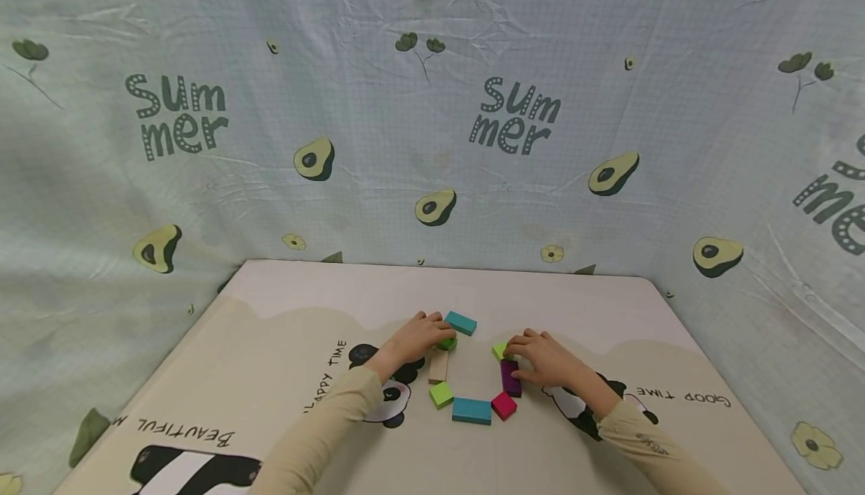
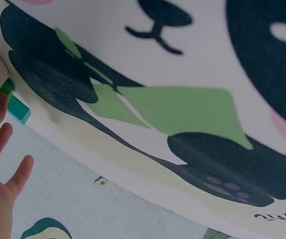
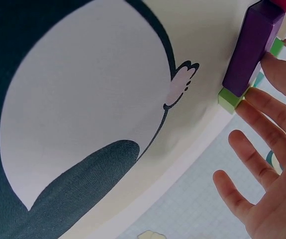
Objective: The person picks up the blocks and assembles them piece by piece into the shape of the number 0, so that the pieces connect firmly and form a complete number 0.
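Observation:
In the head view my left hand (image 1: 414, 339) pinches a green block (image 1: 447, 344) at the far end of a plain wooden block (image 1: 438, 367). The left wrist view shows the thumb against that block and two other fingers spread away. My right hand (image 1: 550, 361) has its thumb beside a purple block (image 1: 510, 379). Its fingertips touch a lime green block (image 1: 498, 351) at the purple block's far end; the right wrist view shows these fingers fairly straight. A teal block (image 1: 461, 323) lies just beyond the left fingers.
Nearer me, a lime cube (image 1: 441, 395), another teal block (image 1: 471, 411) and a red block (image 1: 504, 405) continue the ring. The tabletop (image 1: 574, 300) has a panda-print cover. A patterned curtain (image 1: 378, 104) stands behind and at the sides.

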A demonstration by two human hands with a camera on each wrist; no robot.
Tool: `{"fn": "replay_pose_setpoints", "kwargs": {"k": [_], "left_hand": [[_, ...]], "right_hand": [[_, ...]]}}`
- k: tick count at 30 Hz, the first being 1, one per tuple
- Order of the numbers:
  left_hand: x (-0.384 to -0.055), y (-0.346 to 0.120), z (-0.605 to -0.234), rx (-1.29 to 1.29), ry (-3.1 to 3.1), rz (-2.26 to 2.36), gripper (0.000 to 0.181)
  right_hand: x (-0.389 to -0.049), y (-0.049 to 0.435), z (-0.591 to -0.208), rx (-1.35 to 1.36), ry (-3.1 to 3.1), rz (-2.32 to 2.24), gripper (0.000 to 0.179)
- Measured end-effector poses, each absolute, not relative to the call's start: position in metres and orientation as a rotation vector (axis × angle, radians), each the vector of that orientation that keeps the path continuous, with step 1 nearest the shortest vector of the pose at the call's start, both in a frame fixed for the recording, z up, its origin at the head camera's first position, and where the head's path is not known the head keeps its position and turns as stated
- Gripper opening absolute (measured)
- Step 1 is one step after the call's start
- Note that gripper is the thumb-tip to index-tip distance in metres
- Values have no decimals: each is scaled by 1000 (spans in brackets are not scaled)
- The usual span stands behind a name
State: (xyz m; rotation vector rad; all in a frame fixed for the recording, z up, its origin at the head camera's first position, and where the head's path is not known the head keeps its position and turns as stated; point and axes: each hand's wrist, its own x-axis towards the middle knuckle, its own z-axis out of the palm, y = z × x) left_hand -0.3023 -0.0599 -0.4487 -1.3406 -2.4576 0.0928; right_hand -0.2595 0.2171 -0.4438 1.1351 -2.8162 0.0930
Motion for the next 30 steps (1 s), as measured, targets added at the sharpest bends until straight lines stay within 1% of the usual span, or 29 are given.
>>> {"fn": "replay_pose_setpoints", "kwargs": {"k": [12,16,17,19,23,24,30], "left_hand": [[-303,-59,-449,-1345,-2484,44,28],[-307,-61,-454,-1374,-2479,-10,27],[-316,-62,-463,-1396,-2448,-28,26],[-317,-63,-465,-1413,-2435,-59,26],[-313,-62,-462,-1392,-2452,-26,27],[-305,-60,-452,-1369,-2486,-6,29],[-302,-58,-450,-1349,-2506,38,29]], "right_hand": [[-261,217,-444,1130,-2821,77,27],[-261,217,-444,1131,-2824,77,27],[-260,217,-444,1131,-2824,78,27],[-260,217,-444,1131,-2825,80,27],[-259,217,-444,1130,-2827,80,27],[-260,217,-445,1131,-2826,79,27],[-260,218,-445,1129,-2822,80,27]]}}
